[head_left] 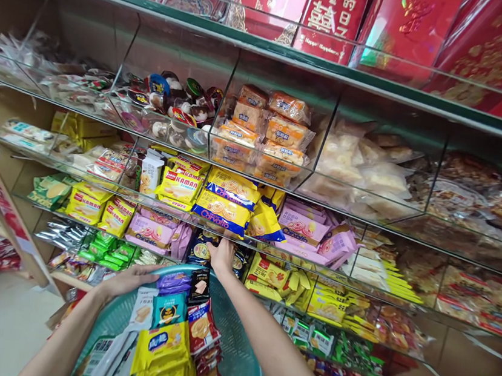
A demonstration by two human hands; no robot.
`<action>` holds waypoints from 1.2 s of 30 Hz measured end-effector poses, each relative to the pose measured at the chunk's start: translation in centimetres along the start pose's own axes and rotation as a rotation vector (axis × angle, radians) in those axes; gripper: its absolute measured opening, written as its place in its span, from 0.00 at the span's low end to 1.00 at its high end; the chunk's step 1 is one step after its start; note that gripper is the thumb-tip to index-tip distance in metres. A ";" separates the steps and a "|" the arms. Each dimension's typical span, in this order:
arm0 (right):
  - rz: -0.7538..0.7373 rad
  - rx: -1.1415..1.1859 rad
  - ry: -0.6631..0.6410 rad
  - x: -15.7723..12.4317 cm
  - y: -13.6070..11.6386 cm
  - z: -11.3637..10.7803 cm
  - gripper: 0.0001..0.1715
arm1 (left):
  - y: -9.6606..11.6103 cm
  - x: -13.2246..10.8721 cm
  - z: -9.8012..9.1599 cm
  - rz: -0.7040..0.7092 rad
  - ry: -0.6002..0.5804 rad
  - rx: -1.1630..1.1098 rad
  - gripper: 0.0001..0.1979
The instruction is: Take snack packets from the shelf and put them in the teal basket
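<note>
My left hand (132, 277) is closed on the rim of a green plastic basket (252, 359), at its upper left. Inside the basket lie yellow packets (167, 351), white packets (121, 349), teal packets (169, 309), purple packets (174, 282), red-and-blue packets (203, 327) and a black packet (199, 285). Beyond the basket, my right hand (223, 255) reaches into a shelf compartment of dark blue packets (201, 248). Its thumb shows, bent beside them; the other fingers are partly hidden, and what they grip I cannot make out.
Clear dividers split the shelves. Just above my right hand, yellow-and-blue packets (224, 200) stick out over a shelf edge. Purple packets (305, 225) sit to their right. Orange-wrapped cakes (285, 134) are stacked higher up. Red envelopes (331, 15) line the top shelf.
</note>
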State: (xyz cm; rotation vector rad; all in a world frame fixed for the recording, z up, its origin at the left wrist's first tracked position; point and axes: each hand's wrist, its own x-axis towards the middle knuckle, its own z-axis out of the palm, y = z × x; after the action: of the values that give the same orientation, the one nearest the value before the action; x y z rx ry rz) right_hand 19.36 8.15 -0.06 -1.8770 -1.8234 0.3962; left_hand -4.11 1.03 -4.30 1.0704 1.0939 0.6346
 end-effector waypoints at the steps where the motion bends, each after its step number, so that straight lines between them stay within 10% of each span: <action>1: 0.006 0.031 0.026 -0.1 -0.1 0.1 0.28 | 0.0 0.0 0.0 0.000 -0.011 0.005 0.43; 11: 0.100 0.319 0.144 -0.8 -1.3 1.0 0.40 | 0.7 -0.4 0.6 -0.007 0.020 -0.030 0.36; 36: 0.356 1.022 -0.102 -4.2 1.1 -1.7 0.13 | 0.4 0.1 0.1 -0.027 0.013 -0.004 0.42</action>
State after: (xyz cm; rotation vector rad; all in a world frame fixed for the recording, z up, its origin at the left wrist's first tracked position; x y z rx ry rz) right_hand 20.92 3.81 0.20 -1.4002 -0.9645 1.2742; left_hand -3.96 1.18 -3.98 1.0474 1.1160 0.6223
